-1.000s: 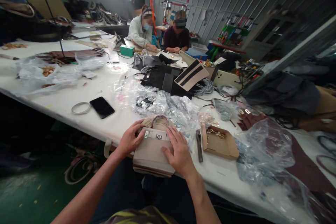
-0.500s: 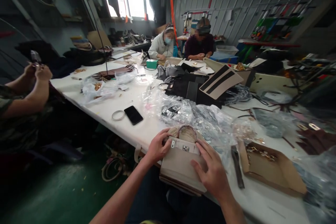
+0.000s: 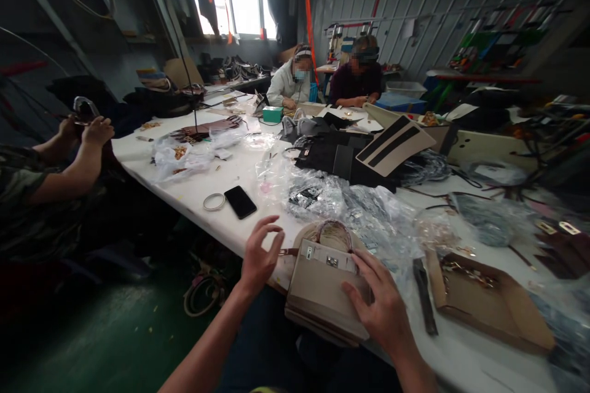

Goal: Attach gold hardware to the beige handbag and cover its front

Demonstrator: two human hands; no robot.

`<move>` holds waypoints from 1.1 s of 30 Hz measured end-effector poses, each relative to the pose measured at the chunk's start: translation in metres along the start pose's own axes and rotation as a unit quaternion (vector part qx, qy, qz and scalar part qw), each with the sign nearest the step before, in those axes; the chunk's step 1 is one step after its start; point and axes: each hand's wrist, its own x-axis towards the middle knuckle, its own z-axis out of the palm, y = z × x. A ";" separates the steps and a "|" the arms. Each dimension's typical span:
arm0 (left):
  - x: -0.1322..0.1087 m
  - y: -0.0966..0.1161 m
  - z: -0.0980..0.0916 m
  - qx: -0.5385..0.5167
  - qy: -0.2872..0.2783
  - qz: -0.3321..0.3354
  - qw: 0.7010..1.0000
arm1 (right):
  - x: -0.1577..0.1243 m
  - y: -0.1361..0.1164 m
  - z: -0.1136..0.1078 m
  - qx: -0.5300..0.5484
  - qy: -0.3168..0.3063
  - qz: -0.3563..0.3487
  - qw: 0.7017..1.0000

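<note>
A beige handbag [image 3: 318, 282] leans against the table's front edge, its flap facing me. A metal turn lock [image 3: 332, 262] sits on its upper band, and a braided handle [image 3: 335, 230] arches over the top. My right hand [image 3: 380, 298] holds the bag's right side, fingers along the upper corner and thumb on the front. My left hand [image 3: 262, 252] is off the bag, just left of it, with fingers bent, apart and holding nothing. Close by, a brown strap [image 3: 289, 252] sticks out from the bag's left side.
A black phone [image 3: 240, 202] and a white ring [image 3: 214, 201] lie ahead to the left. Plastic wrapping [image 3: 369, 209] spreads behind the bag. A cardboard tray [image 3: 488, 313] with metal fittings and a dark strip [image 3: 424, 298] lie right. Co-workers sit at the left and far side.
My left hand has let go of the bag's upper left corner and moved left and up. The brown strap now shows there. My right hand stays on the bag. The view has shifted slightly.
</note>
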 end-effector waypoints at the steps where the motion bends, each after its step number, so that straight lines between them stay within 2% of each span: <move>1: 0.001 0.005 -0.013 0.021 0.058 0.007 0.998 | 0.000 0.000 0.000 0.001 -0.002 0.001 1.000; 3: 0.000 0.005 -0.041 0.061 0.146 -0.016 0.987 | 0.000 -0.001 -0.001 0.003 -0.002 0.002 1.000; 5: -0.009 -0.007 -0.064 0.089 0.189 -0.081 0.975 | 0.001 -0.001 -0.001 0.003 0.000 0.001 1.000; 7: -0.025 -0.030 -0.081 0.090 0.183 -0.182 0.962 | 0.002 -0.001 -0.001 0.001 0.004 -0.002 1.000; 8: -0.034 -0.043 -0.085 0.074 0.159 -0.240 0.955 | 0.002 -0.001 0.000 0.001 0.005 -0.003 1.000; 10: -0.049 -0.067 -0.087 0.015 0.098 -0.320 0.942 | 0.003 -0.001 0.000 0.001 0.008 -0.003 1.000; 13: -0.064 -0.087 -0.078 -0.038 0.046 -0.367 0.928 | 0.003 -0.001 0.000 0.005 0.009 -0.003 1.000; 17: -0.074 -0.087 -0.067 -0.084 0.022 -0.376 0.922 | 0.002 -0.001 -0.001 0.010 0.005 0.004 1.000; 21: -0.088 -0.081 -0.074 -0.147 -0.050 -0.377 0.913 | 0.003 -0.003 -0.002 0.009 -0.002 0.015 1.000; 23: -0.093 -0.078 -0.081 -0.199 -0.018 -0.386 0.901 | 0.003 -0.004 -0.002 0.010 0.001 0.015 1.000; 26: -0.095 -0.077 -0.090 -0.286 0.049 -0.417 0.862 | 0.004 -0.003 -0.001 0.014 0.003 0.013 1.000; 30: -0.087 -0.076 -0.090 -0.311 0.009 -0.456 0.834 | 0.003 -0.001 0.000 0.017 0.002 0.015 1.000; 33: -0.086 -0.079 -0.083 -0.308 0.010 -0.488 0.817 | 0.002 0.001 0.000 0.018 0.004 0.016 1.000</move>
